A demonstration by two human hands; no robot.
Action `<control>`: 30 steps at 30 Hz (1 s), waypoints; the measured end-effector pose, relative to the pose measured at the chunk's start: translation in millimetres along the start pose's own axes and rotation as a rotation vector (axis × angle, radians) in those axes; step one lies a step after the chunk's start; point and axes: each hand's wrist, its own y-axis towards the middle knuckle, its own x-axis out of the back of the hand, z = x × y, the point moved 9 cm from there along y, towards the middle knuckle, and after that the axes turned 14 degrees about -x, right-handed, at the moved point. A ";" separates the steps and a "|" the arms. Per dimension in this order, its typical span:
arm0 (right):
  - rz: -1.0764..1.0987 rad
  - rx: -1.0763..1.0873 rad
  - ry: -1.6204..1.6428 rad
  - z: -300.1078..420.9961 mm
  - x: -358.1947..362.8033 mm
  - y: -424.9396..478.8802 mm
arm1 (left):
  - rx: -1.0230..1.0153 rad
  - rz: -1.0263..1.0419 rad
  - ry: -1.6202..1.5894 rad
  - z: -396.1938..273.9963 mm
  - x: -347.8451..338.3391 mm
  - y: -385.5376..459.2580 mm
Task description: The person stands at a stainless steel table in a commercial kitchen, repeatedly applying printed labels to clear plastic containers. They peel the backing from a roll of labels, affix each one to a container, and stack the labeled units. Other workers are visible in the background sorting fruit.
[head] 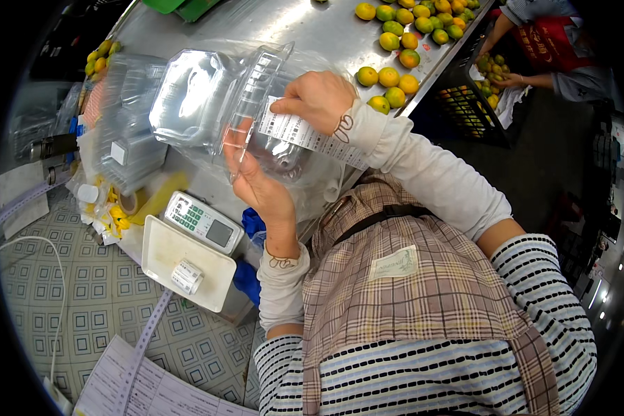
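My left hand (257,182) holds a clear plastic clamshell container (257,91) by its ribbed edge, tilted up over the metal table. Pinched between the thumb and fingers of my right hand (322,99) is a strip of white printed labels (307,132), which hangs across the container towards my apron. Whether a label touches the plastic cannot be told. A shiny octagonal plastic part (187,99) lies just left of the hands; I cannot tell if it belongs to the same container. Thin clear plastic film (320,182) spreads underneath.
Green-orange mandarins (389,77) lie on the steel table (301,23). Left are stacked clear containers (130,119) and a weighing scale (203,223), its pan (161,249) bearing a label roll (188,276). At right, another person's hand (509,80) reaches into a black crate (460,104).
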 end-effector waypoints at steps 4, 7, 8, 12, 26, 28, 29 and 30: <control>-0.006 -0.038 -0.079 1.9 0.4 1.8 | 0.003 0.044 -0.033 3.5 -3.5 -0.6; -0.005 -0.014 -0.118 3.3 -2.0 2.4 | -0.082 0.111 0.134 7.3 -5.6 -1.8; -0.013 -0.001 -0.139 3.8 -3.4 2.8 | -0.118 0.122 0.162 8.3 -5.6 -2.7; -0.070 0.048 -0.149 8.2 -4.1 5.7 | -0.274 0.279 0.540 11.8 -13.0 -9.2; 0.834 -0.063 0.464 -75.0 25.8 -52.2 | -0.412 0.430 0.700 -6.2 -18.8 -9.1; 0.923 -0.093 0.482 -71.9 11.2 -59.7 | -0.462 0.371 0.673 -10.2 -14.7 -7.2; 0.890 -0.075 0.511 -66.0 8.4 -56.5 | -0.499 0.341 0.682 -13.5 -12.8 -5.7; 0.863 -0.043 0.550 -58.1 6.2 -54.4 | -0.549 0.299 0.684 -19.4 -10.5 -3.4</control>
